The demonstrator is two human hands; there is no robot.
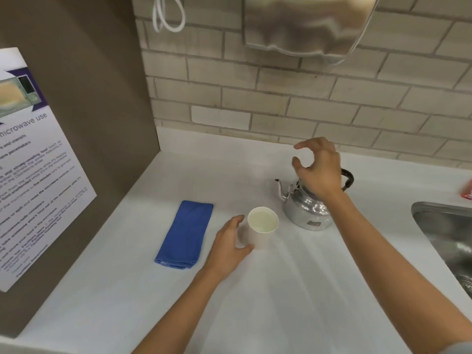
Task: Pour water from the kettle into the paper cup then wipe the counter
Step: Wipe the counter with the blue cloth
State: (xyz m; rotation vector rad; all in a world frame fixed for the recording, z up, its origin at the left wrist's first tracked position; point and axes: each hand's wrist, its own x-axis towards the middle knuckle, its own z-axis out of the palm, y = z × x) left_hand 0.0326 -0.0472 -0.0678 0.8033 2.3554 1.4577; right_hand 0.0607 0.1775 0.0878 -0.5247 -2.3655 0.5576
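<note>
A small metal kettle [305,213] stands upright on the white counter [293,290], spout pointing left, its dark handle partly hidden. My right hand [318,169] hovers just above it, fingers spread and holding nothing. A white paper cup [261,227] stands left of the kettle with pale liquid inside. My left hand [229,245] curves around the cup's left side, thumb and fingers touching its wall. A folded blue cloth [185,235] lies flat on the counter to the left of that hand.
A steel sink [447,233] is set into the counter at the right edge, with a red item [467,191] behind it. A brown side panel with a microwave notice [30,169] borders the left. A metal dispenser [304,26] hangs on the tiled wall.
</note>
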